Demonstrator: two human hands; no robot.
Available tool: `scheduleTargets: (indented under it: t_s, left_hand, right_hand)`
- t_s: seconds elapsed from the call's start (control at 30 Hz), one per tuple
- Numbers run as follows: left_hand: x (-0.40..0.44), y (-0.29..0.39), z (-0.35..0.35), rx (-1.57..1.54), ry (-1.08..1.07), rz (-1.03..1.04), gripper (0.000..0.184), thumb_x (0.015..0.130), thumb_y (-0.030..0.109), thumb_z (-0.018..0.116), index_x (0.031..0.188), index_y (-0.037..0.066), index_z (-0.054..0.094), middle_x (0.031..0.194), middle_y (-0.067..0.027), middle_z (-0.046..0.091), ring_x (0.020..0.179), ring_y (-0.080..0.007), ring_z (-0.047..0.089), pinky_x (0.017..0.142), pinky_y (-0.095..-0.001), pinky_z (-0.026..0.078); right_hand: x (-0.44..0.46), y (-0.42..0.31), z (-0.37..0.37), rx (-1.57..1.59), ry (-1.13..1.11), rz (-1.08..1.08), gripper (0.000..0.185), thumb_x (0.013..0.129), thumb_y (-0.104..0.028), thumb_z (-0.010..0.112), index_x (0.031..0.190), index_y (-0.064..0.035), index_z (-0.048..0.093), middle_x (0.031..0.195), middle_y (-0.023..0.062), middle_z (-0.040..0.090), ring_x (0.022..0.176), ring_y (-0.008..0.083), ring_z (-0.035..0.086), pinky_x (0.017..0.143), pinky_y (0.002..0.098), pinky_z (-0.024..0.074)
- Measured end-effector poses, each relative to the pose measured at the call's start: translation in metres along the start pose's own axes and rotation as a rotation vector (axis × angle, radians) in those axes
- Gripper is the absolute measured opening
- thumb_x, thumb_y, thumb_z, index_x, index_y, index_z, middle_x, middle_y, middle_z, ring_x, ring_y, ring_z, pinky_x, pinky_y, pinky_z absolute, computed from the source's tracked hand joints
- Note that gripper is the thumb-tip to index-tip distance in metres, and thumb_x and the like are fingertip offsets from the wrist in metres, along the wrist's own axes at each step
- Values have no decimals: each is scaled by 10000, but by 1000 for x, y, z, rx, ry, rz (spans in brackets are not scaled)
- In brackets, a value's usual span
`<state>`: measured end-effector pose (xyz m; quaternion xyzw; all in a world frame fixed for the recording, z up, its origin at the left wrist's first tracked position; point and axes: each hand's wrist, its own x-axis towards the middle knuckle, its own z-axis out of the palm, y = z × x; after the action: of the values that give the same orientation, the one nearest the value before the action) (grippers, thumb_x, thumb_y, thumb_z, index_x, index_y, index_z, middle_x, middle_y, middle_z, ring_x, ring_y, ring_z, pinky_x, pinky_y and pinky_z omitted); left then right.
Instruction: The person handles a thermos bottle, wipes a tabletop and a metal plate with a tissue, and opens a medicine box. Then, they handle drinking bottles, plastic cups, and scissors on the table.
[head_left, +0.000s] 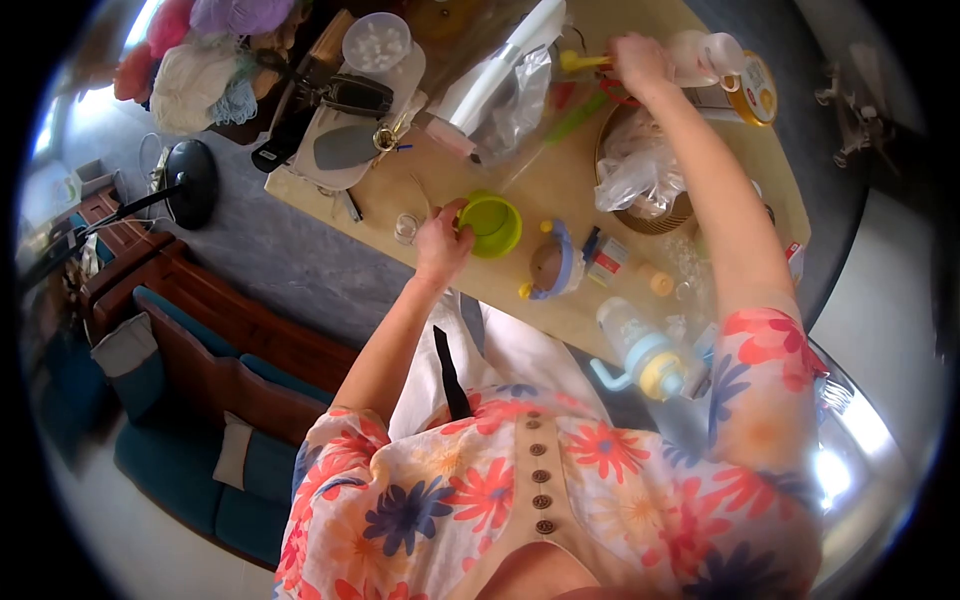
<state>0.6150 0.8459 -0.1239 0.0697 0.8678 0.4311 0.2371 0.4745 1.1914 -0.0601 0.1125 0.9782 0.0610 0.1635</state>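
My left hand (443, 243) grips the rim of a lime-green cup (493, 228) near the table's front edge, the thumb and fingers pinched on its left side. A small clear glass jar (405, 229) stands just left of that hand. My right hand (640, 65) is stretched to the far side of the table, fingers curled down. A yellow item with a rounded end (585, 62) sticks out left of its fingers, and a red loop (617, 92) shows below them. What those fingers hold is partly hidden. Beside this hand stands a clear bottle (702, 58).
A woven basket with plastic bags (640, 175) lies under my right forearm. Nearer are a blue-handled sippy cup (556, 262) and a baby bottle (645, 350). A tray (345, 150) and a tub of cotton swabs (376, 42) sit at the left; a tin (752, 90) stands far right.
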Motion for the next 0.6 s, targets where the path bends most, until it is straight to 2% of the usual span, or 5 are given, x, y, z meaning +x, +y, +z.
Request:
scheduleTargets:
  t_s: [0.17, 0.27, 0.37, 0.5, 0.6]
  left_hand:
    - [1, 0, -2, 9, -22, 5, 339, 697, 104, 557, 1035, 89, 578, 802, -158, 562, 663, -303, 573, 598, -382, 464]
    - [0, 1, -3, -14, -2, 49, 339, 694, 106, 566, 1032, 83, 579, 801, -161, 560, 657, -304, 572, 593, -383, 463]
    - [-1, -4, -2, -18, 0, 54, 340, 692, 110, 576, 1031, 83, 581, 815, -153, 563, 632, -286, 575, 594, -373, 466]
    - [-3, -3, -2, -58, -11, 13, 342, 691, 118, 585, 1032, 87, 583, 820, -133, 565, 599, -253, 581, 592, -352, 473]
    - [-4, -4, -2, -67, 2, 21, 341, 693, 124, 588, 1033, 91, 582, 813, -123, 563, 583, -238, 585, 586, -344, 477]
  right_hand:
    - [-2, 3, -4, 78, -10, -42, 280, 786, -134, 545, 1056, -180, 600, 1074, 84, 566, 1042, 285, 526, 854, 394, 447]
    - [-2, -1, 3, 280, 144, -106, 320, 770, -158, 562, 1087, -196, 585, 1052, 112, 584, 1001, 300, 548, 844, 413, 447]
    - [16, 29, 15, 513, 479, -120, 355, 710, -145, 599, 1063, -116, 574, 1000, 121, 598, 896, 307, 580, 803, 395, 458]
    - [-7, 42, 16, 372, 175, 279, 384, 770, -164, 543, 1154, -158, 525, 1045, 158, 600, 979, 332, 567, 838, 431, 445]
    - [-15, 27, 10, 268, -46, 307, 394, 779, -145, 521, 1172, -148, 500, 1089, 159, 583, 1031, 339, 545, 860, 413, 438]
